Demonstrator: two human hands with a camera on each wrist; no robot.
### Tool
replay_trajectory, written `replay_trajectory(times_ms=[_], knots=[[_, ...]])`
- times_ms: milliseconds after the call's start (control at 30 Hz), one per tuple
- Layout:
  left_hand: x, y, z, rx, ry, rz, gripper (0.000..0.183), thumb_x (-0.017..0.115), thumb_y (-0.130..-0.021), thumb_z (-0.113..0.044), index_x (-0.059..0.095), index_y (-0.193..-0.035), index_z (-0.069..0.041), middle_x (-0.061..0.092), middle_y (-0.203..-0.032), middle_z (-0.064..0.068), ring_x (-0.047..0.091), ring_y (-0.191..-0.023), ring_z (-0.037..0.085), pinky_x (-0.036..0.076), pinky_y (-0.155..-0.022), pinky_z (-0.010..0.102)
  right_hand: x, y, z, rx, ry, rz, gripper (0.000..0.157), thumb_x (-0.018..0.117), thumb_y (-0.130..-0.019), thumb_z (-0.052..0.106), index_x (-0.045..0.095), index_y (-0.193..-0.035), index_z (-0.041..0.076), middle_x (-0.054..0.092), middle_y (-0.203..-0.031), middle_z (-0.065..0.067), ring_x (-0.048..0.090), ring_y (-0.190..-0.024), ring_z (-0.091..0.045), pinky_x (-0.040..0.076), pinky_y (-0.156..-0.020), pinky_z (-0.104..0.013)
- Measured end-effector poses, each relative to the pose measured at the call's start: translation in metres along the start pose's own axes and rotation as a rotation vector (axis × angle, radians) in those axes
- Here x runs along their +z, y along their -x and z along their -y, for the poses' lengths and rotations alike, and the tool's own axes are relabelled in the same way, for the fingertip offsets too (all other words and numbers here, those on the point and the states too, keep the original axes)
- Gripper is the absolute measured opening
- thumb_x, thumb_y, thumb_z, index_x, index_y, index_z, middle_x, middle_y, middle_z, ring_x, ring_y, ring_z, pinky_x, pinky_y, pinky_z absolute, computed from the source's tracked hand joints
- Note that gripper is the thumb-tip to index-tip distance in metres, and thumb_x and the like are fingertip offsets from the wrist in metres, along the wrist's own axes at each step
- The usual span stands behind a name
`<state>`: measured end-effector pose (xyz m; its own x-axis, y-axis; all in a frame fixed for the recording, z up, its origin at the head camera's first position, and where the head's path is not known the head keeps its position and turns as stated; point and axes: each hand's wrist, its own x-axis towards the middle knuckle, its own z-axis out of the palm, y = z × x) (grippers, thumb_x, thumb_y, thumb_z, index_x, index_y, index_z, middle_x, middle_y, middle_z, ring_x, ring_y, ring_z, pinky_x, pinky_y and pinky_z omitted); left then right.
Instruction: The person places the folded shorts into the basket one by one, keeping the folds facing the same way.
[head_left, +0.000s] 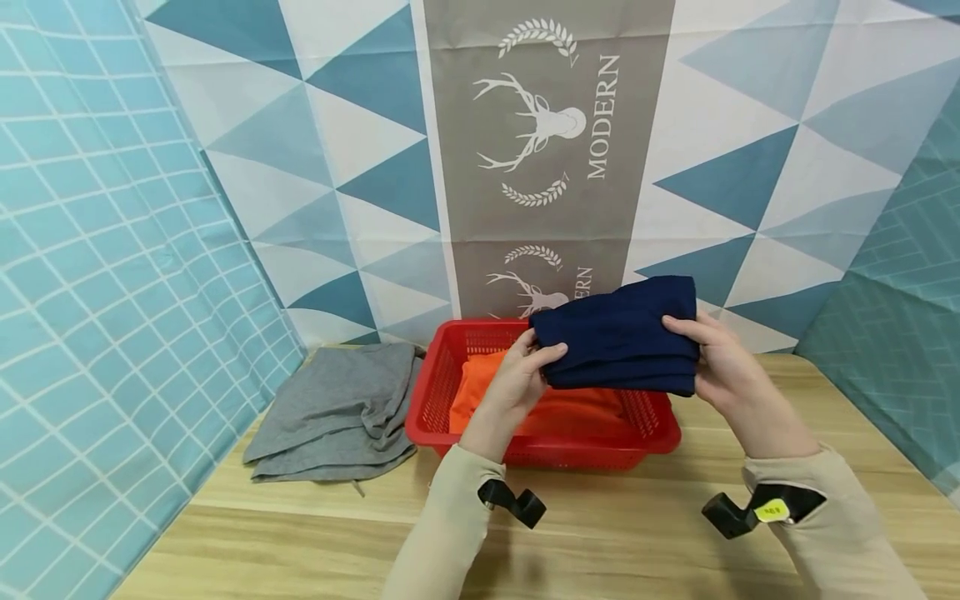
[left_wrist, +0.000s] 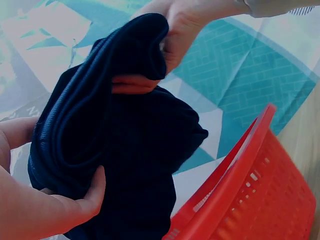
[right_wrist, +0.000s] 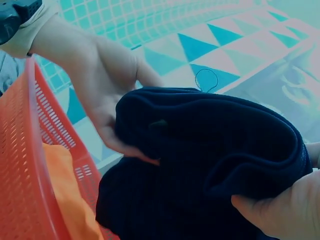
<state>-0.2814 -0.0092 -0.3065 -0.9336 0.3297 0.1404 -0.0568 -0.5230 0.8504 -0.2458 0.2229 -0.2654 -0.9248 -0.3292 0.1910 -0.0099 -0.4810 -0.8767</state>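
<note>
A folded navy-blue garment [head_left: 618, 337] is held up in the air over the red basket [head_left: 420, 417]. My left hand [head_left: 517, 375] grips its left end, thumb on the near face and fingers behind. At the other end, my right hand [head_left: 723, 358] pinches the cloth between thumb and fingers. Several folded layers show along the edge of the navy garment [left_wrist: 75, 110] in the left wrist view. Orange cloth [head_left: 573, 412] lies inside the basket, partly hidden behind my left hand and the garment. What kind of clothing the navy piece is, I cannot tell.
A grey garment [head_left: 337, 412] lies spread on the wooden table [head_left: 600, 533] just left of the basket. Patterned cloth [head_left: 360, 150] hangs as a backdrop behind, with blue tiled sheets [head_left: 112, 250] at the left side.
</note>
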Motion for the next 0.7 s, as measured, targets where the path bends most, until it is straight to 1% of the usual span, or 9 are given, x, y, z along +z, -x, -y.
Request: replay_trajectory(times_ms=[100, 200, 267, 367, 467, 567, 633, 700], knots=[[-0.005, 0.001, -0.004, 0.01, -0.001, -0.011, 0.061, 0.051, -0.086, 0.004, 0.025, -0.14, -0.005, 0.04, -0.133, 0.015, 0.046, -0.114, 0.024, 0.034, -0.103, 0.04, 0.001, -0.004, -0.003, 0.03, 0.014, -0.015, 0.017, 0.041, -0.096, 0.008, 0.053, -0.107, 0.015, 0.063, -0.095, 0.0, 0.063, -0.085, -0.014, 0.052, -0.073, -0.029], [-0.009, 0.002, -0.009, 0.026, -0.015, -0.027, 0.061, 0.05, -0.086, 0.006, 0.024, -0.14, -0.005, 0.039, -0.134, 0.015, 0.044, -0.116, 0.025, 0.032, -0.105, 0.041, 0.002, -0.009, -0.006, 0.045, 0.037, -0.022, 0.016, 0.041, -0.096, 0.009, 0.052, -0.106, 0.015, 0.063, -0.093, 0.0, 0.062, -0.084, -0.013, 0.052, -0.073, -0.028], [-0.012, 0.001, -0.012, 0.036, -0.029, -0.036, 0.062, 0.05, -0.086, 0.006, 0.024, -0.14, -0.005, 0.039, -0.133, 0.015, 0.044, -0.115, 0.024, 0.032, -0.104, 0.04, 0.002, -0.013, -0.008, 0.056, 0.081, -0.041, 0.015, 0.043, -0.096, 0.011, 0.05, -0.108, 0.016, 0.063, -0.094, 0.002, 0.062, -0.084, -0.012, 0.051, -0.073, -0.027], [-0.017, 0.0, -0.016, 0.049, -0.049, -0.046, 0.062, 0.05, -0.085, 0.007, 0.024, -0.14, -0.005, 0.04, -0.131, 0.015, 0.045, -0.113, 0.023, 0.032, -0.104, 0.039, 0.001, -0.019, -0.012, 0.08, 0.208, -0.071, 0.017, 0.046, -0.095, 0.017, 0.045, -0.112, 0.02, 0.06, -0.097, 0.006, 0.06, -0.087, -0.01, 0.05, -0.075, -0.027], [-0.024, -0.001, -0.02, 0.063, -0.076, -0.059, 0.062, 0.05, -0.085, 0.006, 0.025, -0.14, -0.005, 0.041, -0.131, 0.016, 0.045, -0.113, 0.023, 0.032, -0.105, 0.039, 0.001, -0.024, -0.015, 0.107, 0.325, -0.079, 0.024, 0.048, -0.094, 0.023, 0.04, -0.117, 0.022, 0.057, -0.101, 0.009, 0.057, -0.091, -0.009, 0.047, -0.078, -0.028], [-0.03, 0.0, -0.022, 0.065, -0.111, -0.087, 0.063, 0.051, -0.084, 0.006, 0.025, -0.14, -0.005, 0.041, -0.13, 0.016, 0.045, -0.114, 0.025, 0.031, -0.105, 0.039, 0.001, -0.03, -0.02, 0.131, 0.402, -0.061, 0.036, 0.047, -0.095, 0.026, 0.035, -0.127, 0.018, 0.052, -0.109, 0.006, 0.054, -0.096, -0.01, 0.045, -0.083, -0.03], [-0.034, 0.001, -0.023, 0.06, -0.147, -0.1, 0.064, 0.052, -0.084, 0.005, 0.024, -0.141, -0.005, 0.04, -0.131, 0.017, 0.045, -0.116, 0.026, 0.031, -0.105, 0.039, 0.002, -0.033, -0.024, 0.148, 0.442, -0.055, 0.046, 0.047, -0.095, 0.027, 0.029, -0.135, 0.013, 0.049, -0.118, -0.001, 0.051, -0.101, -0.013, 0.042, -0.089, -0.034], [-0.036, 0.002, -0.025, 0.052, -0.172, -0.113, 0.065, 0.053, -0.084, 0.005, 0.023, -0.141, -0.005, 0.04, -0.131, 0.017, 0.044, -0.117, 0.027, 0.031, -0.105, 0.039, 0.003, -0.036, -0.027, 0.166, 0.469, -0.053, 0.056, 0.046, -0.095, 0.028, 0.021, -0.141, 0.009, 0.041, -0.13, -0.01, 0.047, -0.108, -0.018, 0.039, -0.095, -0.041]])
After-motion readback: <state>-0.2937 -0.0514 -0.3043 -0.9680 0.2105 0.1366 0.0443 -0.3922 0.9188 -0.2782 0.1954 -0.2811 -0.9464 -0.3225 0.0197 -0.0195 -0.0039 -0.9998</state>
